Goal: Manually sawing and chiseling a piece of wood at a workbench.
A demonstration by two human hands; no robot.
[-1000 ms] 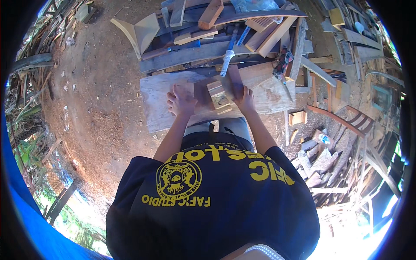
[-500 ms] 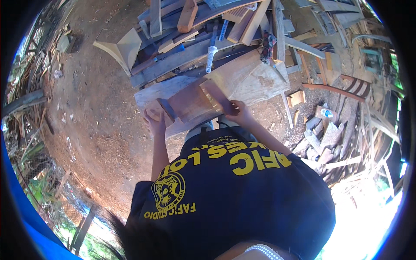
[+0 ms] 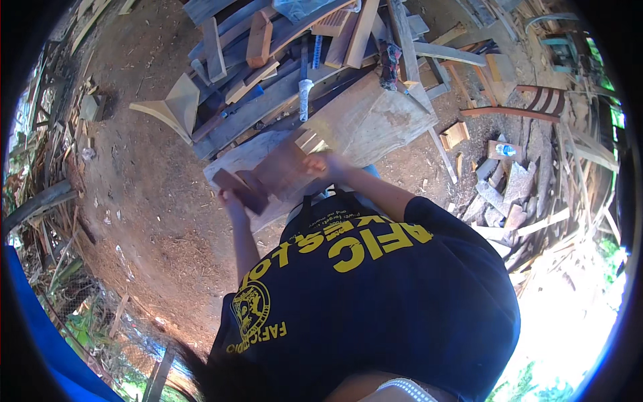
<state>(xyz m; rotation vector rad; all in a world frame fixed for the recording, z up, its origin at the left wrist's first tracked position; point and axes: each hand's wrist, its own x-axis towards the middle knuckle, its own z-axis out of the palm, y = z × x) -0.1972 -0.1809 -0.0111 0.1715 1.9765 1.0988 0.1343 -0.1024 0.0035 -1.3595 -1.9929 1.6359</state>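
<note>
Head view: left hand (image 3: pixel 232 204) grips a wooden block (image 3: pixel 241 191) at the bench's (image 3: pixel 395 124) left end; right hand (image 3: pixel 326 165) apart, blurred, hold unclear.

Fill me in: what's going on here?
A person is handling pieces of wood bare-handed over a wide pale board. The left hand holds a reddish-brown wooden block at the board's left end. The right hand, blurred, is by the right end of a brown wooden piece lying on the board; whether it grips anything, I can't tell. A pile of planks lies just beyond the board.
</note>
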